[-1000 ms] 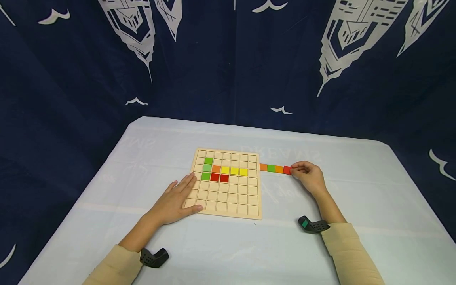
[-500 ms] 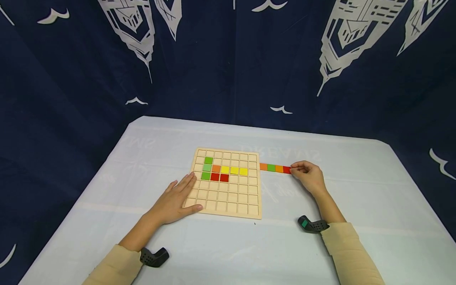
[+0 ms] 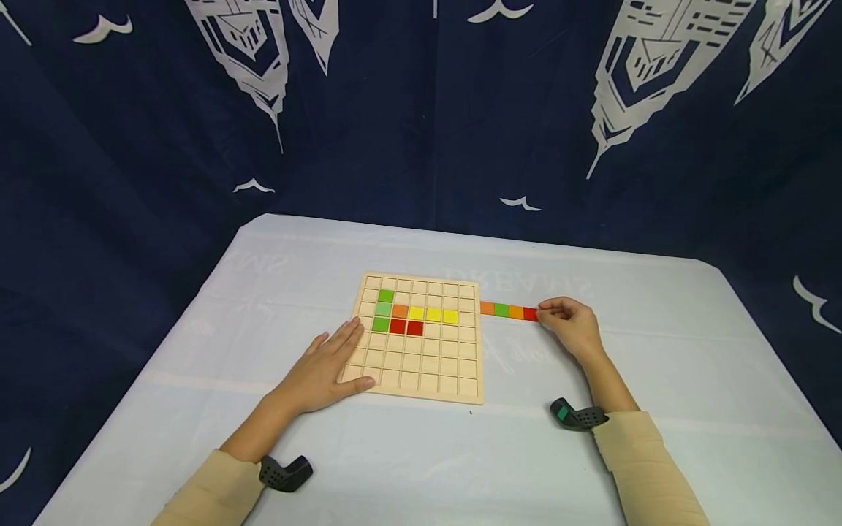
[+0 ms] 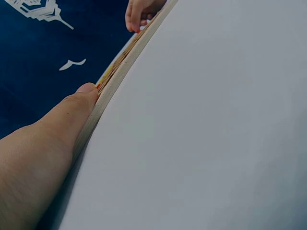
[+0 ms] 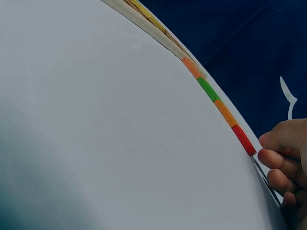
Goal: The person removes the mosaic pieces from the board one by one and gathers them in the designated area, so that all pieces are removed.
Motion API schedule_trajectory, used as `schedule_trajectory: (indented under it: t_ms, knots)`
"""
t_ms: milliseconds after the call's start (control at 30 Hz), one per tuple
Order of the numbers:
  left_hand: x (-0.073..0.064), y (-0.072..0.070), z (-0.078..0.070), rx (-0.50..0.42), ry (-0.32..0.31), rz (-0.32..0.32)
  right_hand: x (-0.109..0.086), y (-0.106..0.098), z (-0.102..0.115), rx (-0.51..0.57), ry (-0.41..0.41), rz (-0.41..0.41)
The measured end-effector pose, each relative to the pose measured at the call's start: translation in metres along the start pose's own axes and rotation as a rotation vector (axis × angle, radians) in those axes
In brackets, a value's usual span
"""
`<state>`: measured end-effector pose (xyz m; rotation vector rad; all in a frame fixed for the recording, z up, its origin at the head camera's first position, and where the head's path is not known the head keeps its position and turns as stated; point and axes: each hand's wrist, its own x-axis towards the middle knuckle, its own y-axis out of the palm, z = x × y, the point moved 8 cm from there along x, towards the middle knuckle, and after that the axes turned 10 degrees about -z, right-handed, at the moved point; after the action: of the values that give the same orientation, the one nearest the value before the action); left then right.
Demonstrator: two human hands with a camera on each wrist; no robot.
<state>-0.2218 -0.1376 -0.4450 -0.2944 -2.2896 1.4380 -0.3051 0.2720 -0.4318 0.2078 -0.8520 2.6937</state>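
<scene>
A square wooden grid board [image 3: 421, 361] lies on the table, with green, orange, yellow and dark red square tiles in some cells. My left hand [image 3: 322, 372] rests flat on its left edge, fingers straight. The left thumb [image 4: 79, 110] lies along the near edge in the left wrist view. A row of tiles runs rightward from the board: orange [image 3: 487, 307], green [image 3: 501, 310], darker orange [image 3: 516, 312] and red [image 3: 529, 314]. My right hand [image 3: 572, 325] has curled fingers, their tips at the outer end of the red tile as if pinching its edge.
A white cloth covers the table [image 3: 421, 467]. A dark blue curtain [image 3: 421, 131] with white prints hangs behind it. Black wrist devices sit at the left sleeve [image 3: 286, 475] and right sleeve [image 3: 579, 415]. A tiny dark speck [image 3: 470, 413] lies before the board.
The red tile, slightly askew and raised a second ago, now lies in line with the row. Both hands have stayed almost where they were.
</scene>
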Motion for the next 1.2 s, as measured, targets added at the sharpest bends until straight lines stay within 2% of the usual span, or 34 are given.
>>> schedule_trajectory:
  t_ms: [367,967,1200]
  knots:
    - [0.0,0.001,0.001,0.001,0.004,-0.009,0.005,0.005,0.012,0.018,-0.008,-0.003]
    - [0.0,0.0,0.0,-0.002,0.005,-0.009,0.005,0.037,0.039,0.021,-0.08,0.029]
    - [0.0,0.0,0.0,-0.002,0.002,-0.006,0.002,0.051,0.05,0.074,-0.104,0.043]
